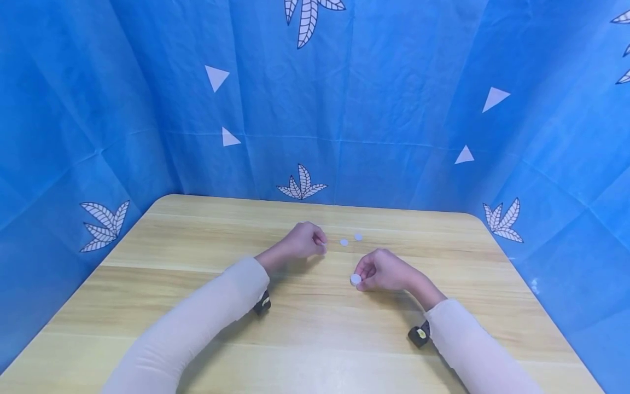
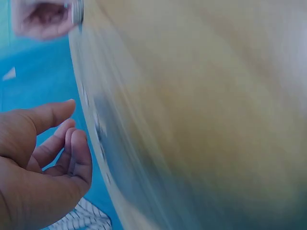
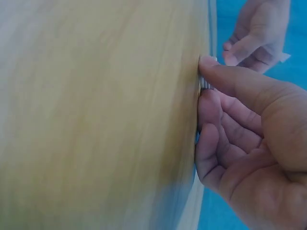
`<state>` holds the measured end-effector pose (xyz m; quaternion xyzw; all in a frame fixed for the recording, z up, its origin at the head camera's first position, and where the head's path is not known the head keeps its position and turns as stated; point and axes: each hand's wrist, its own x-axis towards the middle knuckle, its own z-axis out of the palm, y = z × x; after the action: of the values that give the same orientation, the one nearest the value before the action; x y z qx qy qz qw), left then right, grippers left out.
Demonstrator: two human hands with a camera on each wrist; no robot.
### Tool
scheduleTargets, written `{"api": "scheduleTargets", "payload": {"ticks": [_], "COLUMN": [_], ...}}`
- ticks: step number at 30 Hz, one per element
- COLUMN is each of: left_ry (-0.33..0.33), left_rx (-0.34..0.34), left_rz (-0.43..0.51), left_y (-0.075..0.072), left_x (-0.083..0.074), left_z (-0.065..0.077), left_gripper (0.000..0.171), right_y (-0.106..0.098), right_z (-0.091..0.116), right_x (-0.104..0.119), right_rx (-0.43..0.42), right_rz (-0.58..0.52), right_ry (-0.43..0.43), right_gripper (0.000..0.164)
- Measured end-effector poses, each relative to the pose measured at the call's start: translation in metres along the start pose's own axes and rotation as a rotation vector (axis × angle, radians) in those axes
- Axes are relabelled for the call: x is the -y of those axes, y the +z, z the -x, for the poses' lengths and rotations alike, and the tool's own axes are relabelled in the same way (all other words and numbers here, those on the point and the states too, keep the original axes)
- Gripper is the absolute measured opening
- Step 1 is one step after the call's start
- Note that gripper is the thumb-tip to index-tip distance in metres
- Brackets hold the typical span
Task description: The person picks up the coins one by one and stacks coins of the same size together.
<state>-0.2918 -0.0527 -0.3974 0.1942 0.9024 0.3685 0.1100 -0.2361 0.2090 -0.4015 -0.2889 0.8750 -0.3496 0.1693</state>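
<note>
My right hand (image 1: 386,271) pinches a short stack of thin, round white discs (image 1: 356,279) on the table. The right wrist view shows thumb and forefinger at either side of the stack's layered edge (image 3: 206,83). Farther back and to the left, my left hand (image 1: 306,241) hovers low over the wood. Its fingers are loosely bent, and the left wrist view has a gap between thumb and fingertips with nothing in it. A pale disc (image 1: 322,249) shows just by the left fingertips, partly hidden. Two single white discs (image 1: 344,242) (image 1: 358,237) lie flat to the right of that hand.
The light wooden table (image 1: 315,350) has rounded far corners. Blue curtains (image 1: 394,98) with white leaf and triangle prints surround its back and sides. A small black camera (image 1: 263,302) hangs beneath the left sleeve, and another black camera (image 1: 419,335) beneath the right.
</note>
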Motion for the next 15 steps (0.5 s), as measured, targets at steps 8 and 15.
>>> {"api": "scheduleTargets", "payload": {"ticks": [8,15], "left_ry": [-0.021,0.003], "left_rx": [0.030,0.061], "left_rz": [0.027,-0.016], "left_y": [-0.013,-0.015], "left_x": [0.019,0.027], "left_z": [-0.011,-0.019], "left_gripper": [0.020,0.022], "right_y": [0.001,0.002], "right_z": [0.000,0.001], "right_x": [-0.001,0.000], "right_rx": [-0.012,-0.018], "right_rz": [0.001,-0.007], "right_ry": [0.010,0.027], "right_gripper": [0.017,0.017]}}
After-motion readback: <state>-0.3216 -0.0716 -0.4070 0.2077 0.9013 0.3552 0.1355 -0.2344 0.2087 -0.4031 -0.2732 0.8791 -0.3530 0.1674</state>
